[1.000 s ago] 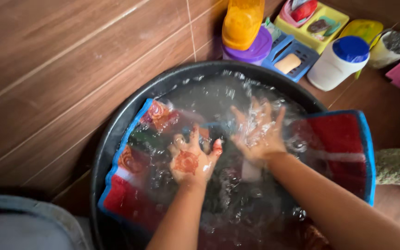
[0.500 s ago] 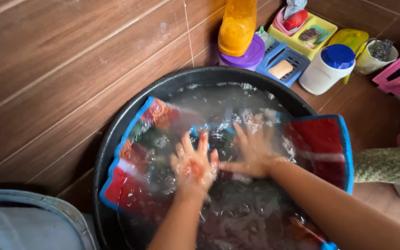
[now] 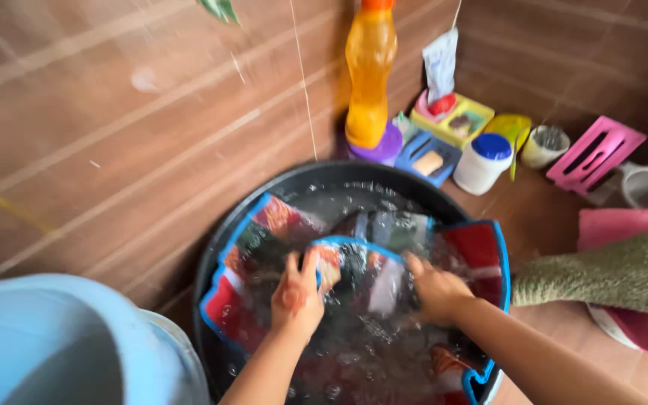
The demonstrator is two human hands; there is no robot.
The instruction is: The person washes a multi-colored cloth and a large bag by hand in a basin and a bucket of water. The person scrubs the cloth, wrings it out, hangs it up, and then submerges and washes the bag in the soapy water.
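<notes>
A black round basin [image 3: 316, 178] holds water and a wet cloth [image 3: 474, 251], red and patterned with a blue border. My left hand [image 3: 295, 294] grips a bunched fold of the cloth near the basin's middle, fingers curled over its blue edge. My right hand [image 3: 436, 289] clutches the same fold a little to the right, partly under the water. The cloth's ends drape over the basin's left and right rims.
A light blue bucket [image 3: 54, 345] stands at the lower left. Against the brown tiled wall are an orange bottle [image 3: 369, 71], a white jar with a blue lid [image 3: 483, 161], a blue soap tray [image 3: 427, 157], a yellow tray [image 3: 455, 120] and a pink rack [image 3: 595, 154]. A green mat [image 3: 609, 274] lies on the right.
Both hands went from lying flat with spread fingers on the submerged cloth to closing on a fold of it and lifting it. The view tilted upward, showing more wall.
</notes>
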